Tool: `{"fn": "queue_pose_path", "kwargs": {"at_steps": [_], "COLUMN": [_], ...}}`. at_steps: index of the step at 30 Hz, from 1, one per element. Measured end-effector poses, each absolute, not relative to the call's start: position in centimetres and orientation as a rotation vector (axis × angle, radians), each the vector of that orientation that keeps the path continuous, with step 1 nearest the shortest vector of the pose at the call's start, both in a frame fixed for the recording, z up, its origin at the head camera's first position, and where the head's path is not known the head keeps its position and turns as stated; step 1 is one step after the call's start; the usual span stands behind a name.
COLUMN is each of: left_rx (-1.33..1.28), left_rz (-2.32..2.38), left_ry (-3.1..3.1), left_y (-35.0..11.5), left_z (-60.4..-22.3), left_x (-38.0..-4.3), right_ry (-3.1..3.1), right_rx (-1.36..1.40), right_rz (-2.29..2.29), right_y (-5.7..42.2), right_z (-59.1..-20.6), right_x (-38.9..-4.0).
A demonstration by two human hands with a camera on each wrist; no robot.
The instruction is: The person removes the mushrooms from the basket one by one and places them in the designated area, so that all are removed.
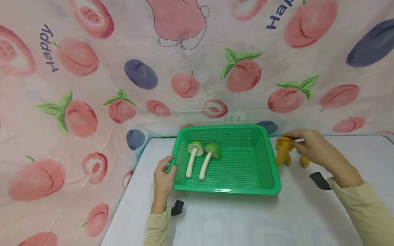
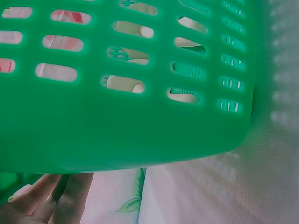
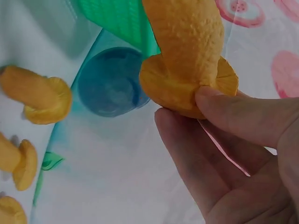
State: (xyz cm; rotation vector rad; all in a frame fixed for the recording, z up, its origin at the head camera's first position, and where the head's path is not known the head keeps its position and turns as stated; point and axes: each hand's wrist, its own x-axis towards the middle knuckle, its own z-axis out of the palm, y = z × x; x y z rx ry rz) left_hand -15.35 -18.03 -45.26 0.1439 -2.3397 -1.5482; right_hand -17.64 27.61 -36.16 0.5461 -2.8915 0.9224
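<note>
Pinching a yellow mushroom (image 3: 187, 51) by its cap, the right hand (image 1: 314, 147) has its thumb on one side and its fingers on the other. The fat stem points away from the fingers – likely the thin cap is just easier to pinch. This mushroom is just past the right side of the green basket (image 1: 226, 190), outside it.

The left hand (image 1: 164, 176) grips the basket's left rim, thumb apart from the fingers, maybe so the basket won't slide. Three more yellow mushrooms (image 3: 35, 93) lie near the right hand on the white worktop (image 1: 215, 218), perhaps put there to be easy to reach. Inside the basket, two green mushrooms (image 1: 210, 153) lie side by side at the left end – caps to the back, stems to the person. Behind it all hangs a fruit cloth (image 1: 197, 68).
</note>
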Motion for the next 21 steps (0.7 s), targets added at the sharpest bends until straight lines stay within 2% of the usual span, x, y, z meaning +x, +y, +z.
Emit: {"fn": "queue_pose_path", "kwargs": {"at_steps": [21], "left_rx": [0.133], "left_rz": [-1.554], "left_ry": [-2.330], "left_y": [-18.1], "left_z": [-45.4], "left_x": [-15.3], "right_ry": [-2.976], "right_rx": [0.546], "right_rz": [0.813], "right_y": [30.2], "right_z": [-40.3], "right_x": [-16.9]}}
